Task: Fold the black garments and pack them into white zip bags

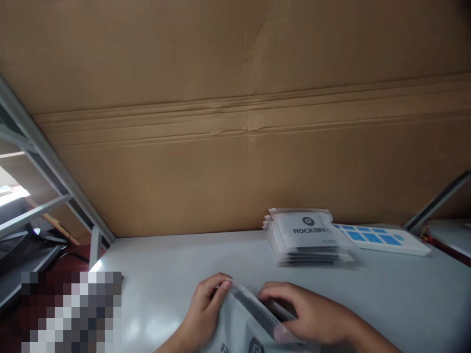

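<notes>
Your left hand (pixel 204 309) is pinching the near side of a clear-and-white plastic pouch (pixel 241 321), its fingers (pixel 221 289) closed around the pouch's edge. Your right hand (pixel 305 314) is curled over the far side, its fingers (pixel 272 293) lying across a dark strip (pixel 261 309) inside the plastic. Neither hand is released: both are grasping the pouch, which is tilted between them at the bottom of your view, with a round printed logo (pixel 255 346) showing near its lower edge. It seems to rest partly on the white table (pixel 401 294), though your hands hide exactly where it touches.

The step in hand is handling this one pouch, and any move away from it calls for loosening at least one hand first.

Ahead of your right hand, a stack of similar pouches (pixel 305 240) sits on the table, printed "ROCKBR" on top. Just beyond it and further right lies a white card with blue squares (pixel 382 239). Past both stands a large cardboard sheet (pixel 235 98), with a grey metal shelf frame (pixel 44 157) off to your left.
</notes>
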The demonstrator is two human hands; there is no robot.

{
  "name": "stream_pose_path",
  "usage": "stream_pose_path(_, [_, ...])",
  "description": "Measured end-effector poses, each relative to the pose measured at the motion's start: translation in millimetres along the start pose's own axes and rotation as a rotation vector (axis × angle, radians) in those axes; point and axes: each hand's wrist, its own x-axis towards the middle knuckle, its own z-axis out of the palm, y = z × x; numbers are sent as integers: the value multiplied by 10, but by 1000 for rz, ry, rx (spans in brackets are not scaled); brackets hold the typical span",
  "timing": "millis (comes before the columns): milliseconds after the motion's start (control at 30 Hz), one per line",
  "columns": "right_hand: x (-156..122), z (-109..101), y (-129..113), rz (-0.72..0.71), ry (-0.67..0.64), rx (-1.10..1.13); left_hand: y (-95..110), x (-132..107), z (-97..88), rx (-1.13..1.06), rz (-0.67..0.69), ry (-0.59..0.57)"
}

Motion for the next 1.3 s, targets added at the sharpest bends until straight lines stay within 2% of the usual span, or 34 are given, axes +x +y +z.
stream_pose_path(100, [54, 120, -74, -60, -18, -113, 20, -50, 35, 65, 80, -14])
stream_pose_path(267, [83, 195, -81, -143, 25, -49, 21, -38, 16, 119, 131, -70])
stream_pose_path(367, [70, 165, -11, -106, 103, 17, 9, -9, -7, 141, 96, -98])
stream_pose_path(600, [40, 135, 163, -14, 191, 143, 17, 11, -43, 161, 98, -167])
stream_pose_path(700, [9, 105, 207, 55, 225, 195, 6, 29, -83, 147, 77, -167])
stream_pose_path(767, [-9, 78, 252, 99, 304, 238, -9, 48, -117, 138, 68, -156])
stream_pose_path(967, [19, 21, 452, 166, 738, 502, -32, 146, -269, 128, 0, -60])
stream_pose_path(1100, [47, -78, 418, 171, 995, 812, -70, 238, -426, 197, -19, 87])
stream_pose_path(1200, [0, -191, 304, 158, 1040, 902, -138, 319, -576, 236, -28, 230])
stream_pose_path(1300, [-83, -264, 220, 213, 958, 877, -238, 409, -768, 266, -45, 366])
